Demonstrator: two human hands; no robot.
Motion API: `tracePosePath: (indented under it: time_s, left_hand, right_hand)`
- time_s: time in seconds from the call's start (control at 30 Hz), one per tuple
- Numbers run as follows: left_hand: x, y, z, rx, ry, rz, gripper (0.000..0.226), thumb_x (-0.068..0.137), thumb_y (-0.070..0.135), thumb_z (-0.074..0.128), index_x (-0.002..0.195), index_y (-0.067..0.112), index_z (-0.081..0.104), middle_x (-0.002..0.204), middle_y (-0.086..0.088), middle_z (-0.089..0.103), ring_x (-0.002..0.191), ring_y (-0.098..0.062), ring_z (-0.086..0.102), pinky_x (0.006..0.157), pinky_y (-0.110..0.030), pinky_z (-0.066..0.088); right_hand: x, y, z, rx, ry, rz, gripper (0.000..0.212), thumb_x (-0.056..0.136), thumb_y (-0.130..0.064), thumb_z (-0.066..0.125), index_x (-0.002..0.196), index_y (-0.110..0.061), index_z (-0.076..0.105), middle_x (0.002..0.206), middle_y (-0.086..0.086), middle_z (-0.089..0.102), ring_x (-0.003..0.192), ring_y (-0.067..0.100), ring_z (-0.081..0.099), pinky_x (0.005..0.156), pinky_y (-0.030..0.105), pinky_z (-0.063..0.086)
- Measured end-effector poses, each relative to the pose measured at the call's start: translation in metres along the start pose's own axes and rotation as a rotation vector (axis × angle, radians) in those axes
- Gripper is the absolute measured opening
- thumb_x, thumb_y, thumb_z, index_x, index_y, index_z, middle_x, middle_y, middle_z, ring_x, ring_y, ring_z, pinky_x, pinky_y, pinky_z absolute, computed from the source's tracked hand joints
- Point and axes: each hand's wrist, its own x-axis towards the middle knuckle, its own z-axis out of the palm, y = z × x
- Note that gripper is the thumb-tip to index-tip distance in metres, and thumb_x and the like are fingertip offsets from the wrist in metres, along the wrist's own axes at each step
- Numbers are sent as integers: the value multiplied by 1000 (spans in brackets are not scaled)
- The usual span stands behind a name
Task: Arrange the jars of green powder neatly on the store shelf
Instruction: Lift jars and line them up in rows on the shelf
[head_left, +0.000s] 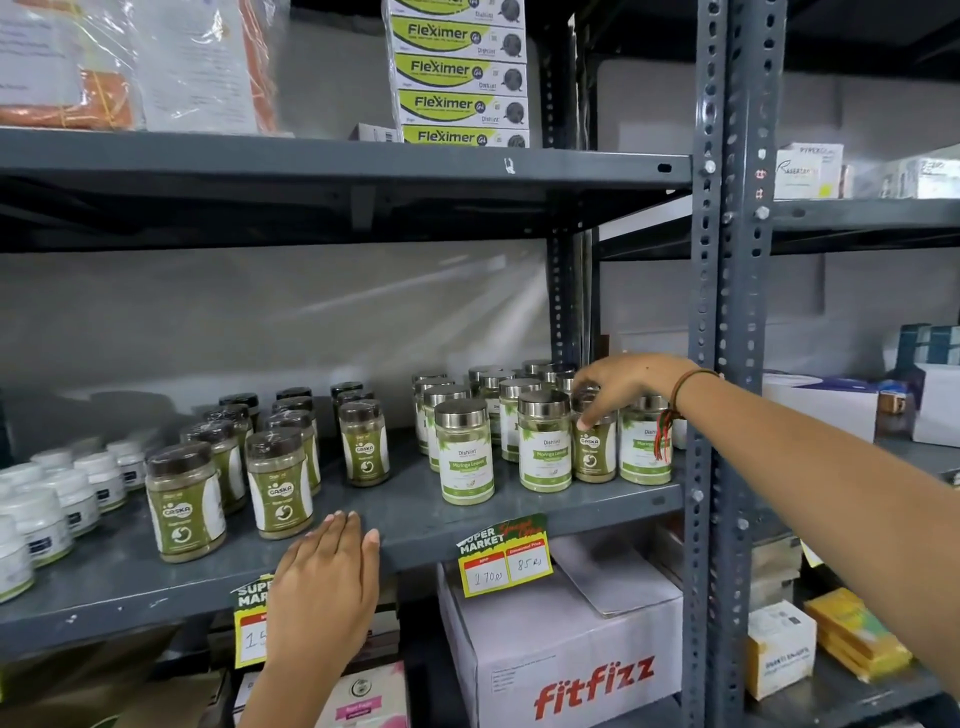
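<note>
On the grey middle shelf (415, 512) stand two groups of green-powder jars. Several brown-lidded Gaska jars (280, 480) form rows at the centre left. Several silver-lidded Moringa jars (464, 451) stand in rows at the right. One brown-lidded Gaska jar (594, 451) stands among the Moringa jars, and my right hand (626, 387) grips its top from above. My left hand (327, 577) rests flat with fingers apart on the shelf's front edge and holds nothing.
White tubs (49, 506) fill the shelf's left end. Price tags (504, 558) hang from the shelf's front lip. A Fitfizz carton (566, 654) sits below, Fleximer boxes (457, 73) above. A perforated steel upright (722, 322) rises to the right, with more boxes beyond it.
</note>
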Motion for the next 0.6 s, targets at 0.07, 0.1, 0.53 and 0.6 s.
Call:
tracePosePath:
  time_s: [0.07,0.1,0.53,0.6]
  left_hand:
    - [0,0,0,1,-2,-7,57,93,40,26,114,4,65,115,-15,69,111,-27,63,95,-43,51]
    - [0,1,0,0,-5,-11,57,92,40,26,112,4,65,113,-15,70,109,-27,64,93,-44,51]
    - [-2,2,-3,-16,1,-19,61,92,41,22,111,3,66,112,-15,71,108,-28,64,93,-43,51]
    - [-2,2,-4,-26,5,-15,62,92,41,21,112,3,66,113,-16,70,109,-28,64,95,-43,50]
  right_hand:
    - [6,2,1,45,-22,6,75,81,-44,74,145,-21,43,149,2,45,131,24,46,105,40,40]
    - [7,3,1,69,-21,7,74,79,-43,77,143,-21,46,145,2,48,126,23,49,102,39,43]
    - [-14,-4,-43,120,351,-66,61,70,-34,86,124,-20,60,121,2,64,108,23,58,93,35,47]
    - [-19,-16,-54,34,445,-103,61,70,-35,86,124,-19,60,119,5,64,107,25,59,88,35,49]
